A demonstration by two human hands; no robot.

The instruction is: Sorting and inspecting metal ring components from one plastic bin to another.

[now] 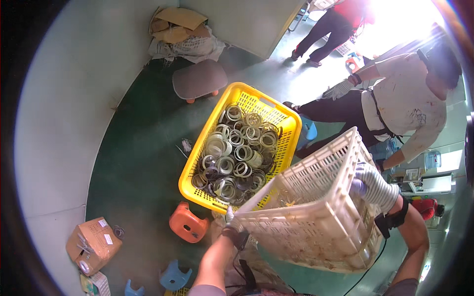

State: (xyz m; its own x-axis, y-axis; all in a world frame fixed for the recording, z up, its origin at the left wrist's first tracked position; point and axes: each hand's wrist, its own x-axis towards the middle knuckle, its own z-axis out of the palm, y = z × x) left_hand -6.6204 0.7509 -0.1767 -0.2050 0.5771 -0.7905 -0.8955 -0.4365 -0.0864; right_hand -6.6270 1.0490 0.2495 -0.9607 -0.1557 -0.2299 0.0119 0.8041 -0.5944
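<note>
A dirty white plastic crate (306, 232) is tilted toward the left, its low corner at the near edge of a yellow plastic basket (195, 193). Many ring-shaped parts (237, 153), clear and grey, are heaped in the basket. My gloved left hand (235, 223) grips the crate at that low corner; its fingers are partly hidden. At the raised right end, my right hand (376, 187), in a striped glove, is closed on the crate's wall. A few small scraps (291, 201) lie inside the crate.
An orange stool (189, 222) stands left of the crate, a grey-topped stool (200, 80) beyond the basket. A cardboard box (94, 245) and a blue stool (175, 275) are at lower left. One co-worker (405, 98) bends close by at right; another person (331, 34) stands farther back.
</note>
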